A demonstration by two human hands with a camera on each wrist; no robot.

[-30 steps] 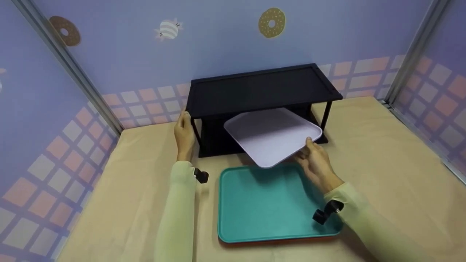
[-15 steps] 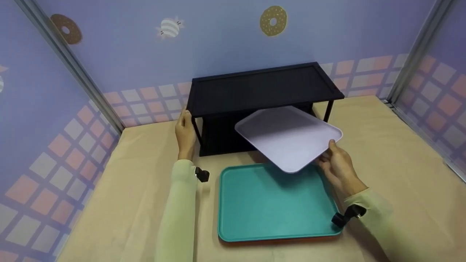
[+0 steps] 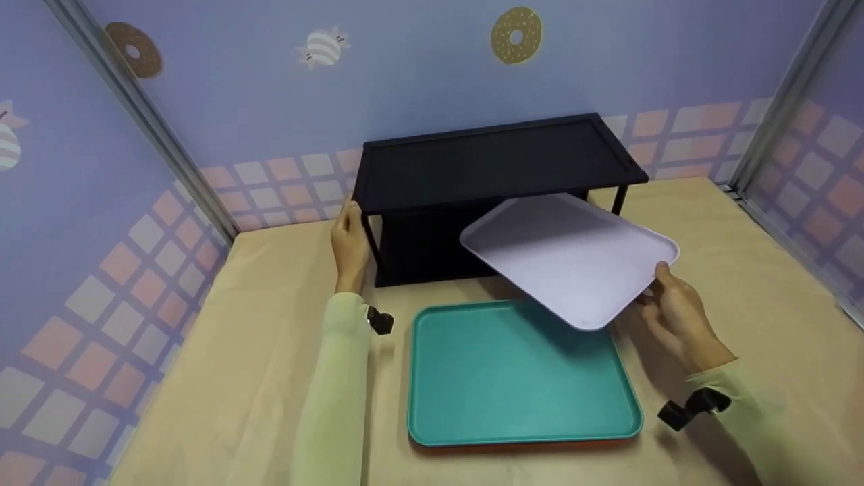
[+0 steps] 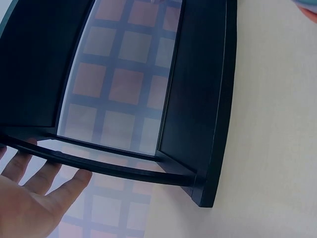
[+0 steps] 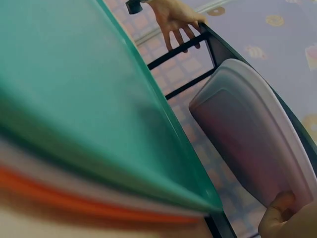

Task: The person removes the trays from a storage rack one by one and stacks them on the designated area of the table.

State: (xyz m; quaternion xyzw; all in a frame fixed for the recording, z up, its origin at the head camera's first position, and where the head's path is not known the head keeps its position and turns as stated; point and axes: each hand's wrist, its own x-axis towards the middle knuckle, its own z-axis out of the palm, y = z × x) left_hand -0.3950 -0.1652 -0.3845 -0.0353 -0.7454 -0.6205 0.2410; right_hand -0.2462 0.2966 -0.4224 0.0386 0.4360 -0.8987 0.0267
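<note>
A pale lilac tray [image 3: 574, 260] is tilted, its back part under the top of a black two-level rack [image 3: 499, 162]. My right hand [image 3: 685, 317] pinches the tray's right edge, thumb on top and fingers beneath. In the right wrist view that hand's thumb side [image 5: 287, 218] shows against the lilac tray [image 5: 252, 134]. My left hand [image 3: 351, 246] rests against the rack's left end. Its fingers [image 4: 44, 178] lie fairly straight against the side post in the left wrist view. In front of the rack a teal tray [image 3: 520, 378] lies flat, partly overhung by the lilac one.
Beneath the teal tray, a pale edge and an orange edge [image 5: 89, 201] show in the right wrist view. Cream cloth [image 3: 270, 351] covers the table. A patterned wall [image 3: 432, 74] stands close behind the rack, with metal corner posts [image 3: 786, 94] at both sides.
My right hand has moved right and slightly toward me, drawing the lilac tray farther out from under the rack's top. My left hand stays at the rack's left end.
</note>
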